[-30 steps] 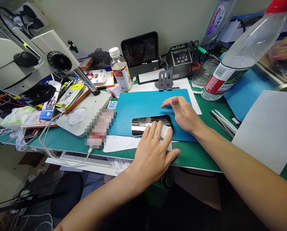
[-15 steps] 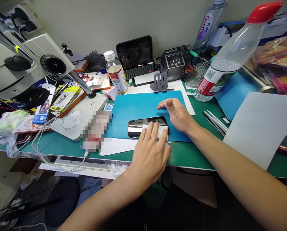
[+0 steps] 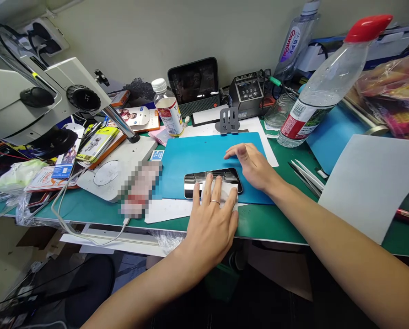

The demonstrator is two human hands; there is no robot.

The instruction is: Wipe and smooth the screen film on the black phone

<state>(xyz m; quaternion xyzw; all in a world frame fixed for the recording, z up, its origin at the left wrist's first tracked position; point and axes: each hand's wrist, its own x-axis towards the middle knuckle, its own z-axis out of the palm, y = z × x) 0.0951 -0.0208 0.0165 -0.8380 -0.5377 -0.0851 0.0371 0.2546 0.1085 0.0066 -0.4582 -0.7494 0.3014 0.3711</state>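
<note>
A smartphone with a shiny dark glass face lies flat on a blue mat. My left hand reaches over its near edge, fingers stretched and spread, a ring on one of them. Under those fingers a crumpled white wipe is pressed on the phone's right half, hiding part of the glass. My right hand rests on the mat behind and right of the phone. It is apart from the phone, its fingers loosely bent and apart, with nothing visible in it.
A microscope stands at left, near a blurred-out object with a white cable. Behind the mat are a small bottle, a dark screen and a grey phone stand. A red-capped bottle and tweezers lie rightward.
My left hand has shifted slightly left across the phone, its fingers spreading wider over the wipe. My right hand keeps its place on the mat. The camera view has tilted a little.
</note>
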